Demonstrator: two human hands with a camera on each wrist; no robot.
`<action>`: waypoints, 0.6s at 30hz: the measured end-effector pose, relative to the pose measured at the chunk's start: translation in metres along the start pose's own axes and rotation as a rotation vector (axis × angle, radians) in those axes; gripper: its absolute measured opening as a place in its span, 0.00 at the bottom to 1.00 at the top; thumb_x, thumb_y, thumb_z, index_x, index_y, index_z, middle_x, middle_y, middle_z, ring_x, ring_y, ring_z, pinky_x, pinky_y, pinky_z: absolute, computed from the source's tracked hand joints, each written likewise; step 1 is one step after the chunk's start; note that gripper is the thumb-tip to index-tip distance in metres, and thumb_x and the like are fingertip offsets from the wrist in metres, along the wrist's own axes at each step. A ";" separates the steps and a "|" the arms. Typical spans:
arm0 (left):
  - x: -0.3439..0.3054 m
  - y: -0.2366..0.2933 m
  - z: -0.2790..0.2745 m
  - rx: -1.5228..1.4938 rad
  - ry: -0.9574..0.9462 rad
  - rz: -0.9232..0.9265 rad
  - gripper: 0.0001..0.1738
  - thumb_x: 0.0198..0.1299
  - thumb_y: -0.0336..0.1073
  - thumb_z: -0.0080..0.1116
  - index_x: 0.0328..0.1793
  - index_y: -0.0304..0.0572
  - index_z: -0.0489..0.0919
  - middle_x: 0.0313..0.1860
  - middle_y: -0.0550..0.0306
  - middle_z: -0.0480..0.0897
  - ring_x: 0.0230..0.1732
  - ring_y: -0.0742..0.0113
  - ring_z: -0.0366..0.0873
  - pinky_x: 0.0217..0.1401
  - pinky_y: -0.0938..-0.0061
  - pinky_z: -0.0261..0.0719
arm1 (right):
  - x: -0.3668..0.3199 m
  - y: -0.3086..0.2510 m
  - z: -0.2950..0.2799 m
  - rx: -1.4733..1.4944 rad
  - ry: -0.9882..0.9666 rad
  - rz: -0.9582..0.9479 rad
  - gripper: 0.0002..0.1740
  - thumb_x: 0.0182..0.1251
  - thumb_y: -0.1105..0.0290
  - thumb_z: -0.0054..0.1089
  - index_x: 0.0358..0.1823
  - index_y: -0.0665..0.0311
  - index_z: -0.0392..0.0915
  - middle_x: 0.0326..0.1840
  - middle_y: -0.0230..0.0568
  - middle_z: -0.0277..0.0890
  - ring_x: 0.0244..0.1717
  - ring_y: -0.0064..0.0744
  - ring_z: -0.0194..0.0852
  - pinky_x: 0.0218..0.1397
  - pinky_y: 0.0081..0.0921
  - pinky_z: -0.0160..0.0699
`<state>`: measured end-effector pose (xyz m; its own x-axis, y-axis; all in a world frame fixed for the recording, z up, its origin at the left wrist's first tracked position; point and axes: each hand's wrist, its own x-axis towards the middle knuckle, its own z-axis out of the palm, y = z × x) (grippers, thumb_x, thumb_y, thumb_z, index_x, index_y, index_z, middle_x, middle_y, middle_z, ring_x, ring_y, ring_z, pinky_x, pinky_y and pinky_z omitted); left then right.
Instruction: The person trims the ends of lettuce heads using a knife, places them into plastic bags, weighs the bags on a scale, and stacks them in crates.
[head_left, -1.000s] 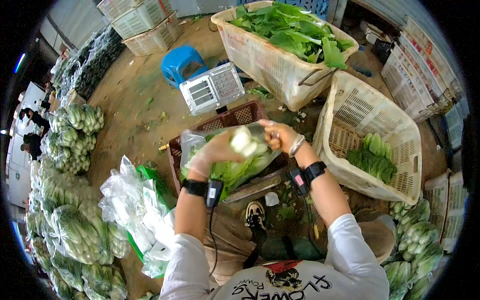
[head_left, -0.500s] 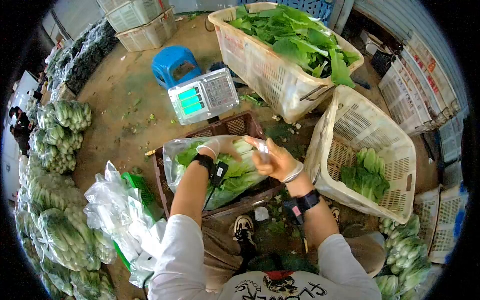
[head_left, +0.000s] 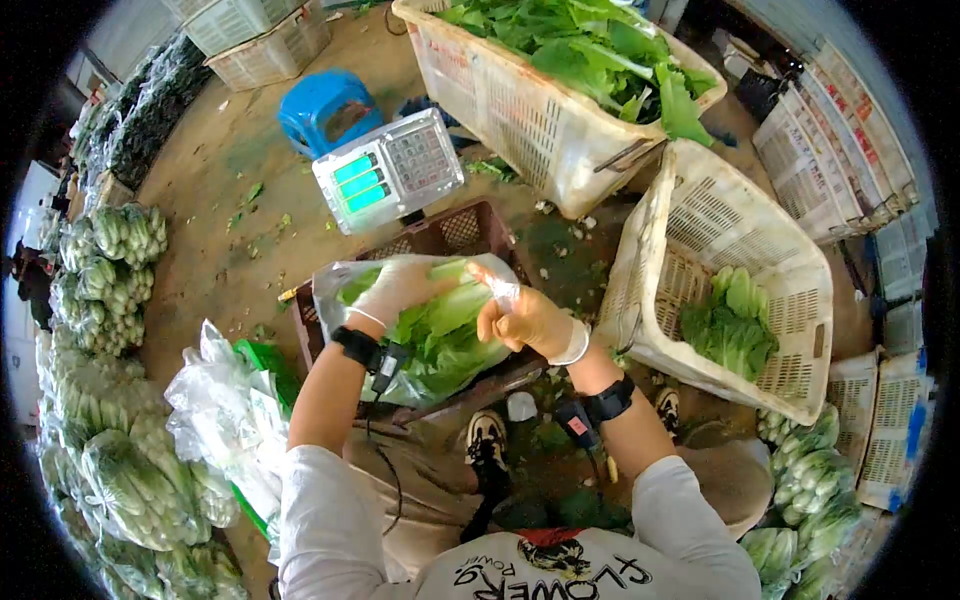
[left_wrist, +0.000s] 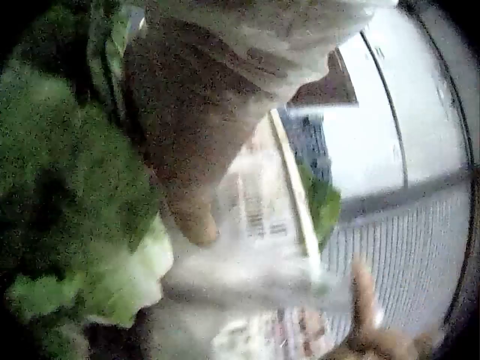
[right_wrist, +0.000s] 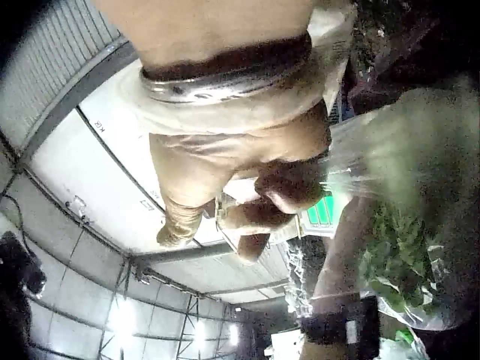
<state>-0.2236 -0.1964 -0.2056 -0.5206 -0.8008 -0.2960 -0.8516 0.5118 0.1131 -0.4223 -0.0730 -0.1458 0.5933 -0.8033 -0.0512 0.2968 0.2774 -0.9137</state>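
Observation:
In the head view, a clear plastic bag [head_left: 335,290] of leafy greens [head_left: 440,335] lies in a brown crate [head_left: 465,230]. My gloved left hand [head_left: 405,290] reaches across the top of the greens at the bag's mouth, its fingers stretched towards the right. The left wrist view has its thumb [left_wrist: 196,221] pointing down beside the leaves [left_wrist: 82,180], with blurred film around it. My gloved right hand [head_left: 535,325] grips the bag's edge at its right end. From the right wrist, its fingers [right_wrist: 289,187] look curled, with film stretched from them.
A scale display [head_left: 390,170] with lit green digits stands beyond the crate. On the right are a white crate [head_left: 640,310] holding a few greens and another [head_left: 540,130] heaped with leaves. Loose plastic bags [head_left: 230,420] lie left; bagged vegetables [head_left: 125,460] are piled beyond.
A pale-stemmed bunch in my left hand a second ago now lies among the bagged greens. The scale display has lit up. My right hand stays at the bag's right end.

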 end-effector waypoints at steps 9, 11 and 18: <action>-0.093 -0.119 0.010 -0.672 0.162 -0.246 0.25 0.56 0.49 0.52 0.53 0.39 0.76 0.48 0.45 0.80 0.49 0.51 0.77 0.54 0.65 0.70 | 0.001 0.015 0.000 0.067 0.029 -0.049 0.53 0.52 0.49 0.65 0.73 0.46 0.38 0.36 0.34 0.74 0.17 0.14 0.58 0.21 0.10 0.59; -0.129 -0.126 0.006 -0.572 0.059 -0.315 0.26 0.55 0.51 0.51 0.53 0.41 0.77 0.49 0.46 0.80 0.49 0.50 0.77 0.56 0.60 0.69 | 0.001 0.017 -0.002 0.070 0.024 -0.080 0.51 0.54 0.49 0.63 0.73 0.46 0.39 0.38 0.35 0.74 0.18 0.15 0.61 0.21 0.10 0.60; -0.208 -0.075 -0.065 0.042 -0.296 -0.362 0.32 0.40 0.66 0.57 0.40 0.48 0.84 0.36 0.51 0.83 0.47 0.53 0.78 0.61 0.35 0.49 | 0.001 0.022 -0.009 0.287 0.068 -0.174 0.46 0.58 0.42 0.54 0.72 0.49 0.43 0.46 0.42 0.75 0.25 0.20 0.74 0.20 0.10 0.61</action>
<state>-0.0554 -0.0890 -0.0909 -0.1453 -0.8100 -0.5682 -0.9688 0.2330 -0.0845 -0.4224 -0.0727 -0.1694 0.4668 -0.8824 0.0598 0.5932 0.2622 -0.7612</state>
